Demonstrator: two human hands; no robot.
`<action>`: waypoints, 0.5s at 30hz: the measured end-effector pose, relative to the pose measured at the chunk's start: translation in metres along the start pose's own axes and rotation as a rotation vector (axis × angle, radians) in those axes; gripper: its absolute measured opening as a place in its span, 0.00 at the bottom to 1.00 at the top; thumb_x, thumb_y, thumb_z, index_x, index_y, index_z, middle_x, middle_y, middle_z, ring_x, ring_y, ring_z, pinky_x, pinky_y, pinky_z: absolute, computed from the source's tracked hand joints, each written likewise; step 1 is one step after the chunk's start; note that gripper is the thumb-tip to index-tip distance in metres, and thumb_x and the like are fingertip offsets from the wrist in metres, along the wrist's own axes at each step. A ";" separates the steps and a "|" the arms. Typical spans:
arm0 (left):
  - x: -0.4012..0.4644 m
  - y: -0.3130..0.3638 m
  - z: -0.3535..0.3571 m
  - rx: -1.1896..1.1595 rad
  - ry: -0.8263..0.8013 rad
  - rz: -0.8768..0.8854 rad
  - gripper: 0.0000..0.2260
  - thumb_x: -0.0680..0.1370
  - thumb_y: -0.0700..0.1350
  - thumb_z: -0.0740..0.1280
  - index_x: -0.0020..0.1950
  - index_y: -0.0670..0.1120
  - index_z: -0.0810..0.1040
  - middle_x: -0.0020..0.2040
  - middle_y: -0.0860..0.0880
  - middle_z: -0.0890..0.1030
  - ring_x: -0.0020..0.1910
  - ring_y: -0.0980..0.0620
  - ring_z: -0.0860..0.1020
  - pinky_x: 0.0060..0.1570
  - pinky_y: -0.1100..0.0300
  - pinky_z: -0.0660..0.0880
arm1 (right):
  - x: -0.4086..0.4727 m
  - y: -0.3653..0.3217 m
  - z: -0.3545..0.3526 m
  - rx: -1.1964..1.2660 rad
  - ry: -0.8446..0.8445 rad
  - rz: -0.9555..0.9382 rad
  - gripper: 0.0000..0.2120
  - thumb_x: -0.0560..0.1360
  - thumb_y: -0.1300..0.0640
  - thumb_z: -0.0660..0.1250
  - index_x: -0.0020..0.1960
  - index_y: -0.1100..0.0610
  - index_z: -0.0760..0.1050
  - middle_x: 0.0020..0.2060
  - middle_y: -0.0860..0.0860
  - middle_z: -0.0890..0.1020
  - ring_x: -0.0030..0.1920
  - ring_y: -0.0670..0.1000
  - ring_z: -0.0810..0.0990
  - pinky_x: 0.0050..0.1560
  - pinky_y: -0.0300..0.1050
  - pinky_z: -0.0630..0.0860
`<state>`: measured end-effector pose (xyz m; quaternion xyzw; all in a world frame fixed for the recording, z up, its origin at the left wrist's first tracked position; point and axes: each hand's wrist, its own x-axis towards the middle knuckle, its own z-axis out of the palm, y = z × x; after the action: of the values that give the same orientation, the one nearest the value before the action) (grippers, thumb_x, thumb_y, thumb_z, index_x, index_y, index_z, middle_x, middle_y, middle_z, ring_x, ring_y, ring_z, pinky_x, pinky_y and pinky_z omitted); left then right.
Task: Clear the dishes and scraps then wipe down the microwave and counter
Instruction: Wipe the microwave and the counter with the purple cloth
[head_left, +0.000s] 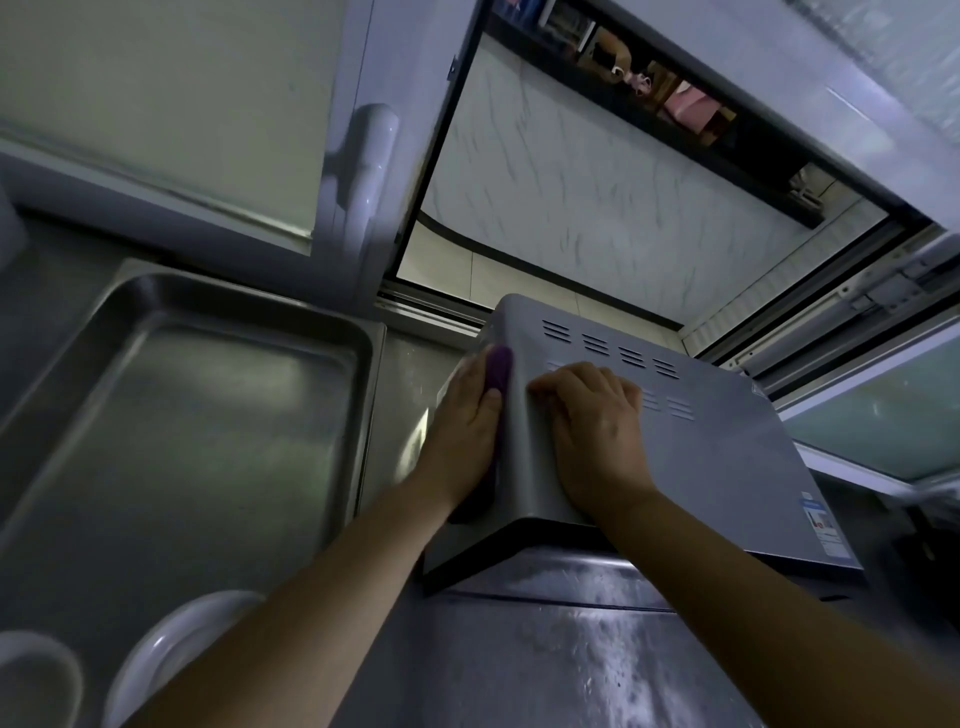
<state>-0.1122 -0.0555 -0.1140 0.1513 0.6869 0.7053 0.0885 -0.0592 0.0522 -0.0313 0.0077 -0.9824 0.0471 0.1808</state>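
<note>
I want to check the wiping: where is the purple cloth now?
In the head view, the purple cloth is pressed by the left hand against the microwave's left side.

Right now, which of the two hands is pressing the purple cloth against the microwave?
The left hand: it presses the purple cloth against the microwave's left side. The right hand lies flat on top, with nothing visible under it.

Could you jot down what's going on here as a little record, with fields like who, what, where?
doer: a person, bare hands
left hand: presses a purple cloth against the microwave's left side
right hand: flat on top of the microwave, no grip on anything
sink: steel basin, left of the microwave
dishes: white bowl and cup, lower left
counter: steel, streaked white
</note>
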 end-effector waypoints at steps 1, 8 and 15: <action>-0.012 0.000 0.001 0.033 0.008 0.003 0.21 0.82 0.43 0.54 0.75 0.52 0.57 0.74 0.51 0.60 0.72 0.56 0.58 0.73 0.55 0.54 | 0.000 0.000 -0.001 -0.002 -0.006 0.003 0.11 0.75 0.57 0.59 0.49 0.56 0.79 0.46 0.54 0.80 0.47 0.54 0.75 0.54 0.47 0.62; -0.101 0.002 0.014 -0.019 0.028 -0.029 0.20 0.81 0.48 0.50 0.68 0.68 0.48 0.71 0.67 0.52 0.70 0.71 0.50 0.67 0.75 0.45 | -0.003 -0.001 -0.003 -0.037 -0.061 0.000 0.07 0.76 0.59 0.64 0.52 0.57 0.77 0.49 0.56 0.79 0.50 0.55 0.75 0.56 0.49 0.62; -0.100 -0.002 0.018 -0.082 0.086 -0.068 0.19 0.81 0.47 0.51 0.66 0.67 0.52 0.70 0.67 0.55 0.69 0.72 0.53 0.66 0.77 0.46 | -0.001 -0.002 -0.001 -0.046 -0.038 -0.006 0.10 0.76 0.56 0.60 0.50 0.58 0.79 0.47 0.56 0.80 0.48 0.56 0.76 0.54 0.48 0.62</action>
<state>-0.0129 -0.0717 -0.1245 0.0936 0.6653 0.7353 0.0889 -0.0576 0.0500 -0.0310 0.0072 -0.9864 0.0240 0.1626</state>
